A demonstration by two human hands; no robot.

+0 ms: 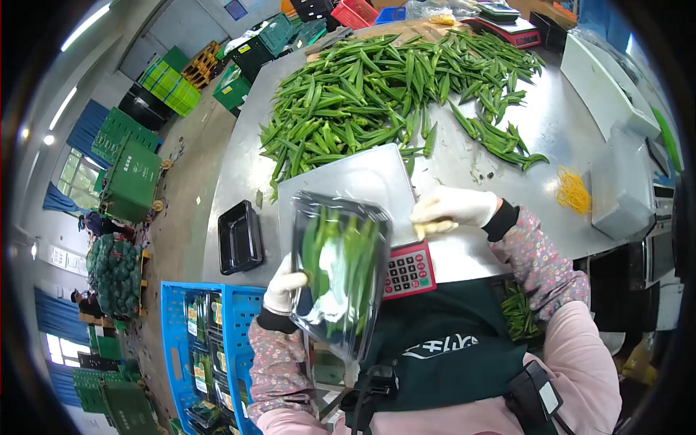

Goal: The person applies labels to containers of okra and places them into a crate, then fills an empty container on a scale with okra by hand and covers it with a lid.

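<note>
My left hand (284, 284), in a white glove, is closed on the near left edge of a black tray of okra (341, 268) under shiny clear film. The pack is tilted up in front of a scale with a metal plate (348, 174) and a red keypad (408, 271), hiding part of both. My right hand (453, 210), also gloved, is beside the plate's right edge with its fingers curled together; whatever they may hold is hidden. Beyond the scale lies a large heap of loose okra (362, 94). An unfilled black tray (240, 238) is left of the scale.
Left of the table stands a blue crate (174, 319) holding several packed trays. Yellow rubber bands (573, 190) lie at the right, near a clear plastic bin (622, 181). A second red scale (507, 30) sits at the back. Green crates (130, 174) stand across the floor.
</note>
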